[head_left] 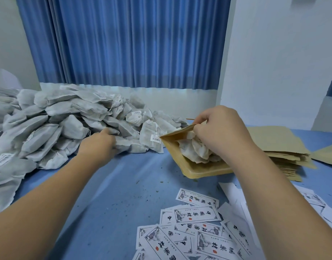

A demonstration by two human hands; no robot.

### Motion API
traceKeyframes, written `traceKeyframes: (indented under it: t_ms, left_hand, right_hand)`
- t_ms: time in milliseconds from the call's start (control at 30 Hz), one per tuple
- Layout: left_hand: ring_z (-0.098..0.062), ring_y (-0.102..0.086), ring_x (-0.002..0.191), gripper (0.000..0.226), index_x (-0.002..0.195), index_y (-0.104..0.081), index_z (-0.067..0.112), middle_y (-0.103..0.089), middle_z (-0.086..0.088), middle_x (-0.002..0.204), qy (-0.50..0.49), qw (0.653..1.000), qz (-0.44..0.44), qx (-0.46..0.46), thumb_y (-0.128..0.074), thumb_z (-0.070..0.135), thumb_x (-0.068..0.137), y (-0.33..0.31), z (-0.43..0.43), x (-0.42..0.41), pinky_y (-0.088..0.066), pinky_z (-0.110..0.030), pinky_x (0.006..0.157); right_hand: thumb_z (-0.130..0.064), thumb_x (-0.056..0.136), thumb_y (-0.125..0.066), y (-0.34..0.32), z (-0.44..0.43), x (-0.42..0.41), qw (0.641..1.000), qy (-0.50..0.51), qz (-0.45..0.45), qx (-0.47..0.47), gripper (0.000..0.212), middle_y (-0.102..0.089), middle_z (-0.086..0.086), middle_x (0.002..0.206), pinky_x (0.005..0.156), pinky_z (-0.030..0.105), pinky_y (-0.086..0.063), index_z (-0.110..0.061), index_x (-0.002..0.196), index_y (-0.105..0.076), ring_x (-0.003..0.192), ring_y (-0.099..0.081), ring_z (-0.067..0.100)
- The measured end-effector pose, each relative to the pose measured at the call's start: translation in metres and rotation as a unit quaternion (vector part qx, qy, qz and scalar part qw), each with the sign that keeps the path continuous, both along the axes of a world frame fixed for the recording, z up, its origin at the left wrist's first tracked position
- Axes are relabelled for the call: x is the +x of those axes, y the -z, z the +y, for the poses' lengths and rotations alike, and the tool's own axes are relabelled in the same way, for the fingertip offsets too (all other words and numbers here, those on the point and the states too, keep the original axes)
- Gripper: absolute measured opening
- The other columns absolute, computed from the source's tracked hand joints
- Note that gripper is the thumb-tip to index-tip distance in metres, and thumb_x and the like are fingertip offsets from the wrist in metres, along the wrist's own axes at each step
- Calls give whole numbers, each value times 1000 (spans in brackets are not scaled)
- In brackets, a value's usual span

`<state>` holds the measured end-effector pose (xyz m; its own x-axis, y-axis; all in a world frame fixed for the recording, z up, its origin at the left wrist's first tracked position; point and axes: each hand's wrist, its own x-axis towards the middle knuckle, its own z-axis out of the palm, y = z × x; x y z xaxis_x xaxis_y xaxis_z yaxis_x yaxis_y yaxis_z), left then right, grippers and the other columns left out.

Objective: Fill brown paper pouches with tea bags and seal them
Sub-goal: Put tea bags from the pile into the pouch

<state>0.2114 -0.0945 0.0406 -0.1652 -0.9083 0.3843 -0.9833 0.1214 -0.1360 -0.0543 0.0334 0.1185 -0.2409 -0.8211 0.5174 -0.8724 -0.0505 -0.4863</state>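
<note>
Labels: white paper slips lie loose at the near right of the table. Each carries large black Chinese characters, a small red seal mark and an ink drawing inside a thin frame. They lie upside down to the camera; 中 can be read, the rest only uncertainly.
Tag: a small white barcode sticker on the tea bag nearest the pouch; its digits are too small to read.
Cloth: blue fabric covers the table, with dark crumbs scattered over its middle.
Room: a pleated blue curtain hangs behind the table, above a pale sill, with a white wall to its right.
Pouch: brown paper, lying tilted on the cloth at centre right, mouth open toward the pile, with several white tea bags bulging inside.
Pile: a large heap of grey-white tea bags fills the left of the table.
Stack: flat empty brown pouches, just behind and to the right of the open one.
Right hand: thumb and fingers pinch the pouch's upper lip, holding the mouth apart.
Left hand: at the pile's near edge, fingers buried among bags; whether it grasps one cannot be told.
</note>
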Motion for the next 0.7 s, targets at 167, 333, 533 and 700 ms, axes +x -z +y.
traceKeyframes:
  t_ms: [167,333,533,700]
  left_hand:
    - [-25,-58,73,41,89,-60,12,-53,1,90,209,954,140,-163,-50,51,81,-8,61,-22,-43,-31,53]
    - [-25,-51,55,33,85,-57,10,-53,-1,77,373,881,180,-229,-54,41,77,-24,121,-51,-39,-29,40]
    - [-24,-54,47,26,89,-55,19,-57,0,77,384,885,105,-242,-56,40,74,-29,149,-95,-34,-23,38]
    - [-26,-59,55,33,94,-58,14,-59,-1,88,243,941,134,-194,-69,39,76,-27,146,-140,-27,-25,46]
  right_hand:
    - [-16,78,-55,-2,2,-1,1000,0,-15,2,21,-61,-9,71,59,28,-51,-32,70,-67,66,-58,15]
    - [-13,76,-52,-5,5,-2,999,0,-36,11,24,-64,-7,74,65,32,-55,-28,74,-71,72,-61,19]
    - [-16,77,-58,-7,6,-4,999,-6,-52,2,18,-63,-12,72,68,34,-56,-26,74,-73,72,-60,15]
    - [-12,72,-54,-5,8,-1,999,-6,-48,-5,22,-61,-12,69,65,31,-54,-25,70,-71,71,-60,15]
